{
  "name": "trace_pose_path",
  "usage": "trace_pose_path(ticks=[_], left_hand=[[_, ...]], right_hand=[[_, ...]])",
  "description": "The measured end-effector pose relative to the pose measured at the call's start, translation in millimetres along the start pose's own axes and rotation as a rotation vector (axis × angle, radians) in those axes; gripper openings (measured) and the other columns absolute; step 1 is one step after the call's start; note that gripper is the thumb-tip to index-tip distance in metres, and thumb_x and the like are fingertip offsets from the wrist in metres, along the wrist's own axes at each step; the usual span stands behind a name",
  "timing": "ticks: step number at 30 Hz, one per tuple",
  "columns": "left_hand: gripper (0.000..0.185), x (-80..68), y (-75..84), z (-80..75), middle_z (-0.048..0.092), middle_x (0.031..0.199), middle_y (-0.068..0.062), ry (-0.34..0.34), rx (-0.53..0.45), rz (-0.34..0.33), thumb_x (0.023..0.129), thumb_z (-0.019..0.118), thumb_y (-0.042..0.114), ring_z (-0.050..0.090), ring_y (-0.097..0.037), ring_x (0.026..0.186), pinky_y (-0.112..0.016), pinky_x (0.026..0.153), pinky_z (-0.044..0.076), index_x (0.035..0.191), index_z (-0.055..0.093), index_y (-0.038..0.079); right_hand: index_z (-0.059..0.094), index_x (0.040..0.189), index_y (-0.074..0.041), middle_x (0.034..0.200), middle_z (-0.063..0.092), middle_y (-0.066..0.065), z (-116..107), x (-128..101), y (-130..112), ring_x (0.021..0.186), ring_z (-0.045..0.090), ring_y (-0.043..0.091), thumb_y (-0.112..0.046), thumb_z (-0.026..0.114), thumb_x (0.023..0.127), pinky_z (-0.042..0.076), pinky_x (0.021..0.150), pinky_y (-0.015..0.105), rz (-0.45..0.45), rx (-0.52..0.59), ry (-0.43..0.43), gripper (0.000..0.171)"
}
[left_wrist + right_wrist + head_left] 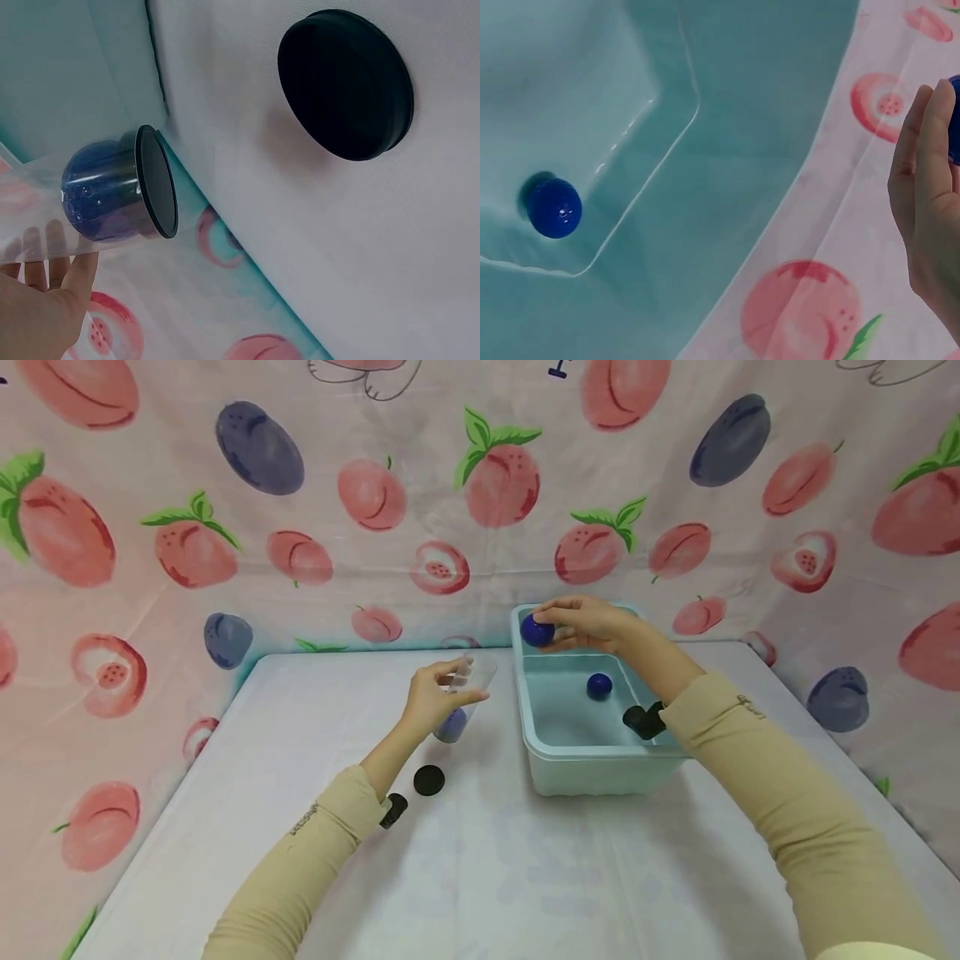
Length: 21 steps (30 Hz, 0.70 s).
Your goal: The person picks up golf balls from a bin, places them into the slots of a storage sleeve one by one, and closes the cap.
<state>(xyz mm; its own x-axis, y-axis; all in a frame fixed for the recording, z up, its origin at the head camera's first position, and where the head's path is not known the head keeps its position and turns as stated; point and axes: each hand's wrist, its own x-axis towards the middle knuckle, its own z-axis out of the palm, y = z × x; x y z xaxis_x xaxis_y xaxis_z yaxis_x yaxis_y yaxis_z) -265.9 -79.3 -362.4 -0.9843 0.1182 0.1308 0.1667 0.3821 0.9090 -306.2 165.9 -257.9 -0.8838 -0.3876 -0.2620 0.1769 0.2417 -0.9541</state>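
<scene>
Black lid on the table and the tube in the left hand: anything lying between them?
Nothing: head view shows bare table between the black lid and the clear tube held by the left hand.

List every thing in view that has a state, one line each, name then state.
left hand: grips the clear tube
clear tube: tilted, top open, one blue ball inside
right hand: holds a blue ball above the bin
held ball: lifted, at the bin's far left corner
teal bin: open, one loose ball inside
black cap: off, lying on the table
</scene>
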Motion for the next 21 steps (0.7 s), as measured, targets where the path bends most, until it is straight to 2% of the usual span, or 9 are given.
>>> trace_pose_path(ticks=[4, 7, 10, 16, 21], left_hand=[[0.059, 0.6, 0.8, 0.8, 0.064, 0.122, -0.008, 0.002, 0.008, 0.004, 0.073, 0.082, 0.022, 0.058, -0.027, 0.111, -0.041, 0.09, 0.052, 0.128, 0.061, 0.014], [0.058, 0.8, 1.7, 0.6, 0.064, 0.121, -0.009, 0.004, 0.01, 0.007, 0.073, 0.082, 0.022, 0.058, -0.027, 0.11, -0.041, 0.089, 0.052, 0.127, 0.062, 0.015], [0.058, 1.6, 2.3, 1.0, 0.064, 0.121, -0.009, -0.003, 0.002, 0.001, 0.073, 0.082, 0.022, 0.059, -0.027, 0.11, -0.04, 0.089, 0.052, 0.127, 0.062, 0.015], [0.057, 1.0, 4.4, 2.0, 0.064, 0.122, -0.01, -0.021, -0.005, -0.009, 0.074, 0.081, 0.022, 0.059, -0.026, 0.111, -0.04, 0.089, 0.052, 0.127, 0.061, 0.017], [0.057, 0.5, 8.8, 2.1, 0.063, 0.122, -0.01, -0.031, -0.013, 0.007, 0.075, 0.081, 0.022, 0.058, -0.028, 0.111, -0.041, 0.09, 0.052, 0.128, 0.061, 0.016]], right_hand=[[0.051, 0.118, -0.003, 0.102, 0.057, 0.005, 7, -2, -4, 0.082, 0.064, 0.015, -0.019, 0.051, 0.097, 0.057, 0.078, 0.028, 0.011, 0.064, 0.023, 0.026], [0.052, 0.118, -0.002, 0.105, 0.056, 0.006, 12, -3, -5, 0.082, 0.064, 0.016, -0.018, 0.053, 0.096, 0.056, 0.083, 0.031, 0.009, 0.104, 0.031, 0.027], [0.051, 0.121, -0.001, 0.112, 0.055, 0.008, 17, -4, -5, 0.084, 0.063, 0.016, -0.018, 0.052, 0.096, 0.054, 0.087, 0.034, 0.018, 0.108, 0.035, 0.03], [0.048, 0.128, 0.0, 0.131, 0.046, 0.016, 30, 0, -1, 0.098, 0.057, 0.022, -0.018, 0.052, 0.096, 0.049, 0.093, 0.037, 0.053, 0.09, 0.021, 0.037], [0.048, 0.128, 0.001, 0.132, 0.047, 0.018, 40, 3, 0, 0.096, 0.058, 0.023, -0.016, 0.053, 0.096, 0.046, 0.097, 0.041, 0.056, 0.075, 0.015, 0.037]])
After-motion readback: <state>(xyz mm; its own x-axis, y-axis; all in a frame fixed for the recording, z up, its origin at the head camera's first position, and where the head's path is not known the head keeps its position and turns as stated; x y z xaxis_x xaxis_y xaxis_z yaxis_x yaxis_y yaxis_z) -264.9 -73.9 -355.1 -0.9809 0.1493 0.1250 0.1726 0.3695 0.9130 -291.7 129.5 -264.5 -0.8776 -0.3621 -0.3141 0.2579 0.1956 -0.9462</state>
